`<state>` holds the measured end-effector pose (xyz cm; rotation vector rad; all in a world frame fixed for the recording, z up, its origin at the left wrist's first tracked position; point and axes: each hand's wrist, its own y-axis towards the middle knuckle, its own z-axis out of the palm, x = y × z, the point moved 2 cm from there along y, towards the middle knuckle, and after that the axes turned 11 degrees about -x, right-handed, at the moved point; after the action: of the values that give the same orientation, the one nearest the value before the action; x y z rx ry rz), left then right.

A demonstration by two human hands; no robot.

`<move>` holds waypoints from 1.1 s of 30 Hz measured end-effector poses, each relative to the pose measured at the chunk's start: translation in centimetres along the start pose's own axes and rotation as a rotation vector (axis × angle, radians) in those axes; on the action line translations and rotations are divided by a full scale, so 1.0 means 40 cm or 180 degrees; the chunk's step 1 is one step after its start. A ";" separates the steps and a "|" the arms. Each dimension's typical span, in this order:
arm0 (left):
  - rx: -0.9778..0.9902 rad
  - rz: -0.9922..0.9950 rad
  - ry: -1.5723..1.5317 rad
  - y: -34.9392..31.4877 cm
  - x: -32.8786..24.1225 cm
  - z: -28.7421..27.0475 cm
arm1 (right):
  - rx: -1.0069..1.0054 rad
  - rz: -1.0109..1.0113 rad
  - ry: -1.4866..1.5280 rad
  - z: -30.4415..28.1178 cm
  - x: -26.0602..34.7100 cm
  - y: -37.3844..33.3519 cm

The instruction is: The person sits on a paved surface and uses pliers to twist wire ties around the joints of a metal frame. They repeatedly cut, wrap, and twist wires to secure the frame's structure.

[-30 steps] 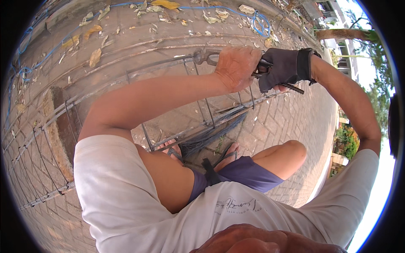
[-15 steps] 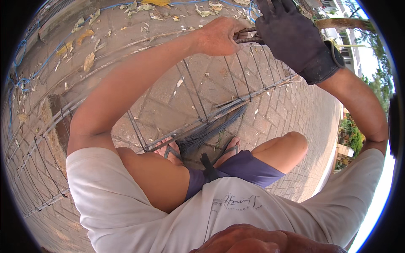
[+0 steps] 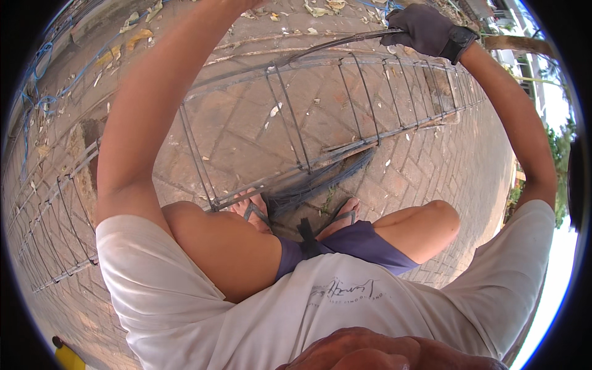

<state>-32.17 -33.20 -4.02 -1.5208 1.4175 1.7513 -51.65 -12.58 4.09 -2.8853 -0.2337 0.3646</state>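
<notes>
Rod [image 3: 342, 41], dark and slightly bowed, slants across the upper part of the view, its right end in the person's right hand [image 3: 424, 31] and its left part lying over the far bar of a steel cage [image 3: 394, 131]; whether the two are joined there I cannot tell. Fingers of the right hand, in a dark glove [image 3: 435, 26], are curled closed around the rod. Only a sliver of the left hand [image 3: 248, 4] shows, cut off by the top edge, so I cannot tell whether its fingers are open or gripping anything; the bare left arm [image 3: 148, 105] reaches up across the view. The cage lies lengthwise before the person, its long bars crossed by thin square loops, with one block [image 3: 436, 89] at its right part and another [image 3: 80, 148] at its left. A bundle of dark wire [image 3: 320, 182] lies beside the near bar, between the person's feet, which wear sandals [image 3: 350, 216]. The person squats in purple shorts [image 3: 376, 246] and a pale shirt [image 3: 246, 320]. Beyond the cage, dry leaves [image 3: 139, 38] are scattered on the paving [image 3: 240, 142], and blue cord [image 3: 43, 105] lies tangled at the upper left. Something yellow [image 3: 69, 357] peeks in at the lower left.
</notes>
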 end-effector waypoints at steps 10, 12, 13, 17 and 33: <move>-0.1028 0.0848 0.2061 -0.215 -0.045 0.333 | 0.2313 0.2076 0.1593 -0.154 0.112 0.009; -0.1167 0.0743 0.1936 -0.242 -0.043 0.367 | 0.2676 0.2493 0.2043 -0.193 0.164 0.006; -0.1065 0.0612 0.1917 -0.247 -0.036 0.371 | 0.2463 0.2593 0.1918 -0.194 0.201 -0.025; -0.0900 0.0774 0.1885 -0.268 -0.022 0.383 | 0.1881 0.2553 0.1895 -0.173 0.305 -0.088; 0.0227 0.0244 -0.1111 -0.094 0.007 0.254 | -0.0480 -0.0928 -0.3033 -0.220 0.246 0.017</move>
<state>-33.99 -22.95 -7.00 -1.0715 1.3550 1.8787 -39.87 -13.18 10.00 -2.5035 -0.8347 1.6756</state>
